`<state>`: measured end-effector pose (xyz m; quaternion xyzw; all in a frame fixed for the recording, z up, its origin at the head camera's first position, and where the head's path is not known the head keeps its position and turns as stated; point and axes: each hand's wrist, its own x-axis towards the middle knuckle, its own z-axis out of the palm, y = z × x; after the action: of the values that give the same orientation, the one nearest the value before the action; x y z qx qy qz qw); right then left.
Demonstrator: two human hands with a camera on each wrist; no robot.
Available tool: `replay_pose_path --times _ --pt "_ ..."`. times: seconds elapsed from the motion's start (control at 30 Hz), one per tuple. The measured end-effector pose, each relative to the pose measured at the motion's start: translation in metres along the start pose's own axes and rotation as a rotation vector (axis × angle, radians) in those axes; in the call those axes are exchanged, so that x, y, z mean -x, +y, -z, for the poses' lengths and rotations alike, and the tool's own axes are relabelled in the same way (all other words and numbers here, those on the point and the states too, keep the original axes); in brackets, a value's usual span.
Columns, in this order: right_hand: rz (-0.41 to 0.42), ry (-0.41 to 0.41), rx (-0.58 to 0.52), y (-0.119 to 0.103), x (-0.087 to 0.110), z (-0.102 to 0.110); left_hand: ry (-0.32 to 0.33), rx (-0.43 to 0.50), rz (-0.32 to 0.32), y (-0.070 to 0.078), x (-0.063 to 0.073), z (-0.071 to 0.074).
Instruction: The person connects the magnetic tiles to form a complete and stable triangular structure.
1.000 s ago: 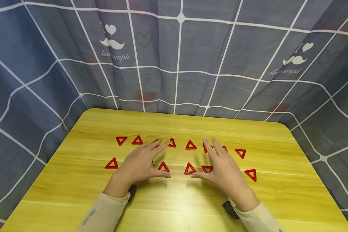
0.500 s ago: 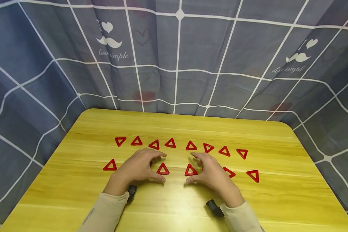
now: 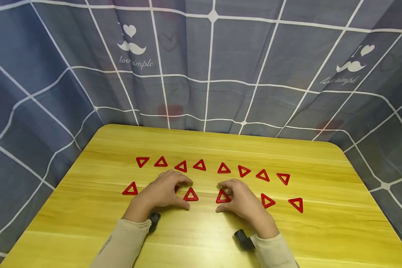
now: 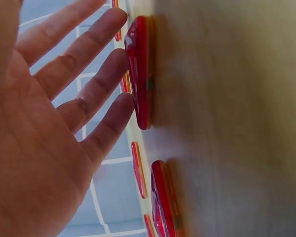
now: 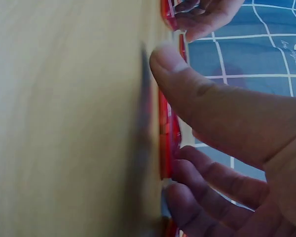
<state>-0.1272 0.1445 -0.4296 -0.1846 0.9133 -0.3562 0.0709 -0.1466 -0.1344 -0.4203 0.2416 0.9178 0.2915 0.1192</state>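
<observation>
In the head view, my left hand hovers low over the table with fingers spread and thumb apart. A hollow red triangle lies just beyond its thumb and fingertips, and another red triangle is partly hidden behind its fingers. The left wrist view has the fingertips right at the edge of a red triangle. Opposite, my right hand has its thumb and loosely bent fingers on either side of a red triangle. Its fingertips in the right wrist view are close to a row of red pieces.
Across the yellow wooden table runs a back row of several red triangles. The front row continues with a triangle at the left and others at the right. A grey grid-patterned curtain encloses the far side.
Both hands have drawn back from the back row to the front row, their fingers bending more. The right hand has also moved left toward a front triangle. The triangles appear to stay put.
</observation>
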Motion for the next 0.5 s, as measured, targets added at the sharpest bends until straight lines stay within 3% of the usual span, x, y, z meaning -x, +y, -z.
replay_pose_path --times 0.27,0.5 --pt "0.012 -0.002 0.035 0.0001 0.0009 -0.0005 0.003 -0.004 0.006 0.0 0.0013 -0.0013" --pt "0.003 -0.009 0.044 0.0003 0.001 0.0013 0.005 -0.033 -0.03 -0.0031 -0.0022 -0.003"
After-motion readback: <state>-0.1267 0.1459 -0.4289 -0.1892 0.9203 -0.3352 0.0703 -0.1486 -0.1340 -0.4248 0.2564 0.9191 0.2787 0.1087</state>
